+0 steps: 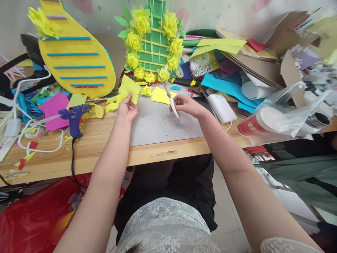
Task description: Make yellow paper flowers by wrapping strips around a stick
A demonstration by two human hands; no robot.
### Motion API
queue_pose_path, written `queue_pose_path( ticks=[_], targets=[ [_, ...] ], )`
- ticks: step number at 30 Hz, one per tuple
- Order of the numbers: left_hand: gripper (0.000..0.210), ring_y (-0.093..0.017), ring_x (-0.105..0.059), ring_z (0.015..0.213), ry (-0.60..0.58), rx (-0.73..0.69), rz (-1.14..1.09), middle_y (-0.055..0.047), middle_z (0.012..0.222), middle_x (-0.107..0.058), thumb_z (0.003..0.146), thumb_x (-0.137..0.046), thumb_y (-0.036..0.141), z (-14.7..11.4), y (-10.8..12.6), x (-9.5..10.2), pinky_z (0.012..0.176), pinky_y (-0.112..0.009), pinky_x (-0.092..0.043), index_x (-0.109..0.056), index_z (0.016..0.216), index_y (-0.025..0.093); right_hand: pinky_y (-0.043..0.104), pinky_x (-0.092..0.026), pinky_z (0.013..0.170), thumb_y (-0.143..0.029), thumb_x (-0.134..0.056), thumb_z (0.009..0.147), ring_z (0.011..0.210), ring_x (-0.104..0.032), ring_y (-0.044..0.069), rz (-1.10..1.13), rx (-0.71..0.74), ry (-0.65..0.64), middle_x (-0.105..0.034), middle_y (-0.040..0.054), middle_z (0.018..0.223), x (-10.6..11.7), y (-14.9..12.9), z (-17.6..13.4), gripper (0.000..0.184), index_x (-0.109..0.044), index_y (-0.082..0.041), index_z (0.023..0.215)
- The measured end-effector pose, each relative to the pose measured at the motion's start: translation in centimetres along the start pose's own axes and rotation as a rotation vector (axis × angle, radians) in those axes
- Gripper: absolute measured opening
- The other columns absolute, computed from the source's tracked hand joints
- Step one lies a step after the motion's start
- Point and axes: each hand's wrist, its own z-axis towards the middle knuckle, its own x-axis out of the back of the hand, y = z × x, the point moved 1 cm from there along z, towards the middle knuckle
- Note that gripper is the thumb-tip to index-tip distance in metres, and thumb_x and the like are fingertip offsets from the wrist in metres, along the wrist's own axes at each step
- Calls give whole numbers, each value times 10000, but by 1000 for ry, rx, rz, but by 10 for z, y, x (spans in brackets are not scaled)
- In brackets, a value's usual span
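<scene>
Yellow paper (131, 87) is pinched between the thumb and fingers of my left hand (127, 109), held above the left side of a grey cutting mat (155, 130). My right hand (185, 105) grips a pair of scissors (172, 102) by the white handles, with the blades pointing up and away from me. Behind the scissors, more yellow paper (160, 95) lies at the mat's back edge. A yellow paper flower (146, 91) rests between the two papers. At the back stands a green instrument-shaped craft (152, 45) with white strings, ringed by yellow paper flowers.
On the left are a yellow craft board (79, 65) with blue strips, a blue glue gun (75, 119) and paper scraps. A white power bank (222, 107), a bagged red-and-white cup (256, 123) and piled cardboard (259, 66) occupy the right. The table's front edge (168, 153) runs below my forearms.
</scene>
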Motion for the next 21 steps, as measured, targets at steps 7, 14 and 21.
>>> queue_pose_path(
  ticks=[7,14,21],
  targets=[
    [108,-105,-673,947,-43,37,-47,-2,794,-729,843,-540,138,2,-1,2,812,-150,-556,-622,785,177,262,-493,660,-579,-481,821,648,-560,104,430,-125,-361,-559,8,751,-21,-14,2,440,-558,-150,878],
    [158,-110,-666,973,-48,58,-64,-12,800,-728,880,-505,176,-8,4,-2,808,-147,-550,-606,759,163,289,-514,647,-665,-352,824,647,-599,149,426,-237,-710,-616,60,702,-31,-29,-2,609,-611,-114,855],
    [93,-152,-654,1016,-102,19,-49,-27,843,-735,849,-554,208,0,0,3,780,-175,-570,-640,850,175,279,-514,663,-676,-364,812,683,-618,155,452,-241,-727,-653,75,738,-31,-26,5,605,-613,-126,839]
  ],
)
